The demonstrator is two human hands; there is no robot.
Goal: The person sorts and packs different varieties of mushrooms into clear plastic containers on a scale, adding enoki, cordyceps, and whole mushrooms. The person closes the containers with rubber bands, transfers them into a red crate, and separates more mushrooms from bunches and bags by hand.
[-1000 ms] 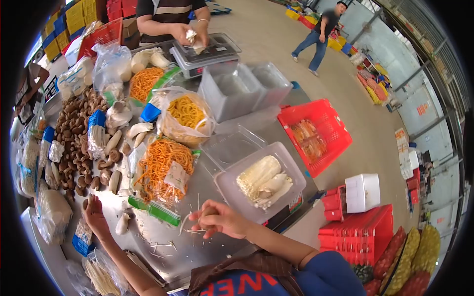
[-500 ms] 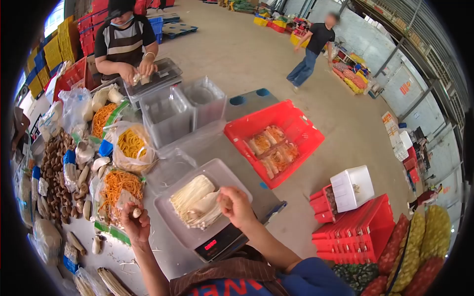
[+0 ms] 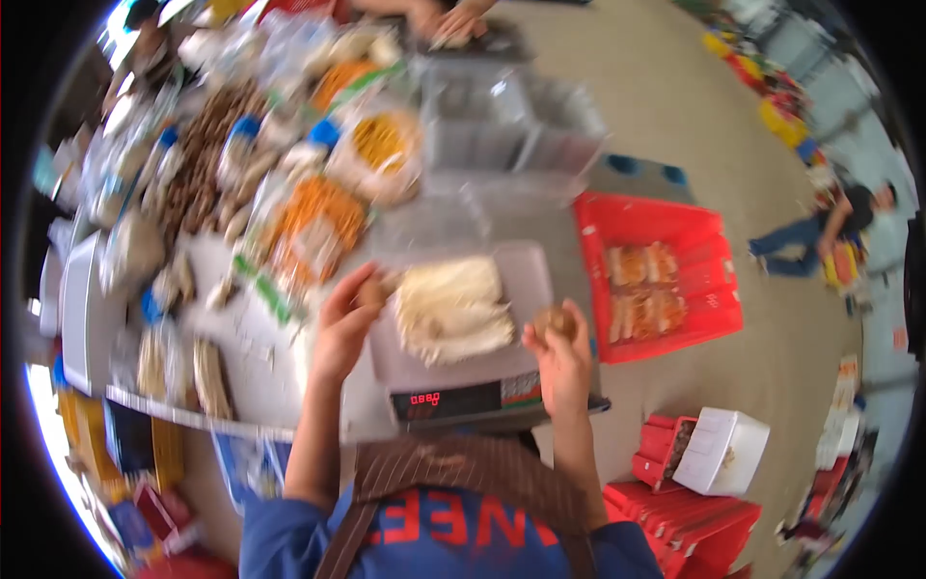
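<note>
A clear plastic tray (image 3: 386, 347) rests on a scale (image 3: 463, 398) with a lit red display. Pale enoki mushrooms (image 3: 451, 309) lie in the tray. At the tray's left side, my left hand (image 3: 345, 323) has its fingers closed round a brown mushroom (image 3: 370, 292). Another brown mushroom (image 3: 555, 322) is gripped in my right hand (image 3: 564, 362), at the tray's right edge. Both hands are slightly blurred.
Bagged orange strands (image 3: 318, 222), bagged yellow strands (image 3: 378, 143) and a brown mushroom pile (image 3: 207, 154) lie left. Grey bins (image 3: 473, 121) stand behind; a red crate (image 3: 709, 299) holds packed trays. A co-worker's hands (image 3: 453, 17) are at the far edge.
The view has turned. My left hand has come up to the tray's left side with its mushroom. My right hand has moved from over the enoki to the tray's right edge and now shows a mushroom.
</note>
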